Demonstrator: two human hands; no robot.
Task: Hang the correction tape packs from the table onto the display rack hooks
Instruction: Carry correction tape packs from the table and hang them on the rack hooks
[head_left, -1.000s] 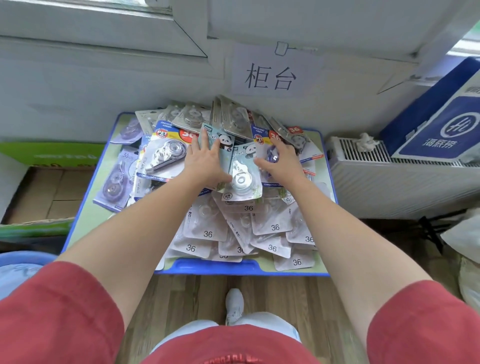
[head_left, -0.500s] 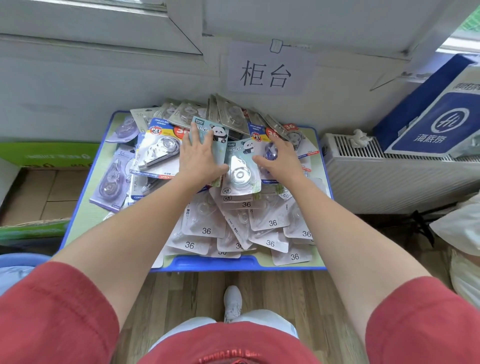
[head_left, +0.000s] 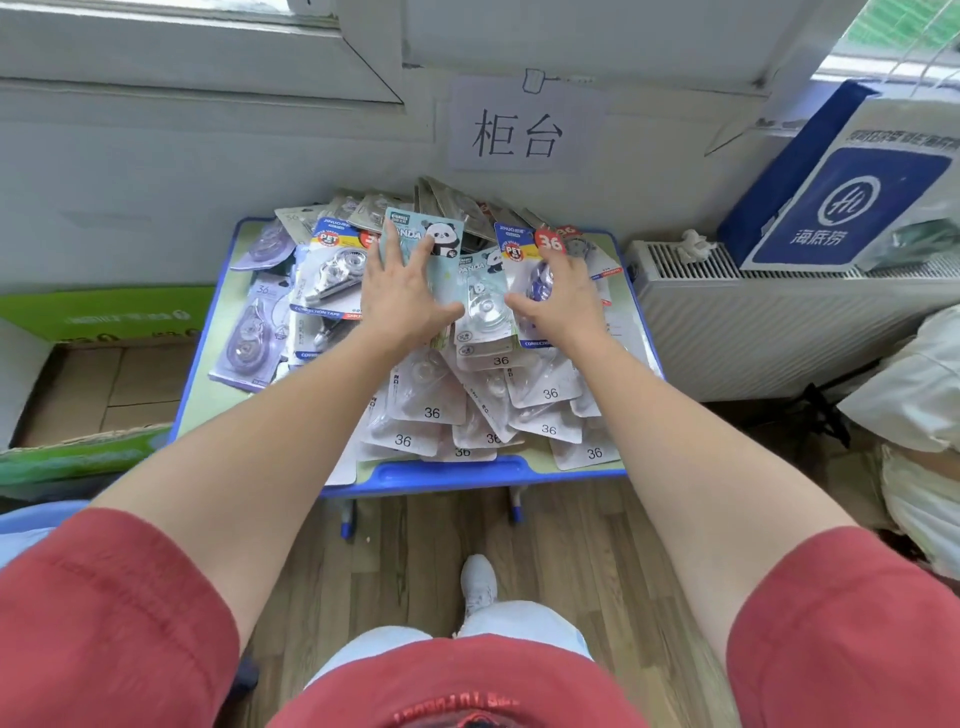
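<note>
1. Your left hand lies flat on the tall panda pack, far centre of the heap. Fingers are straight and spread, pressing, gripping nothing.
2. Your right hand rests with relaxed fingers on the yellow-and-blue pack, just right of it. No pinch visible.
3. A second panda pack sits between your thumbs, which lie just beside its edges.
4. All three lie on the pile covering the table. The face-down packs marked 36 fill the near side.
5. The step looks like picking packs off the pile. Take one card at a time: slide a thumb under an edge and pinch near the top, ready for a hook.
6. The cards overlap and look slick, so they will likely drag neighbours. Lift straight up.
7. The display rack is not in view.
</note>
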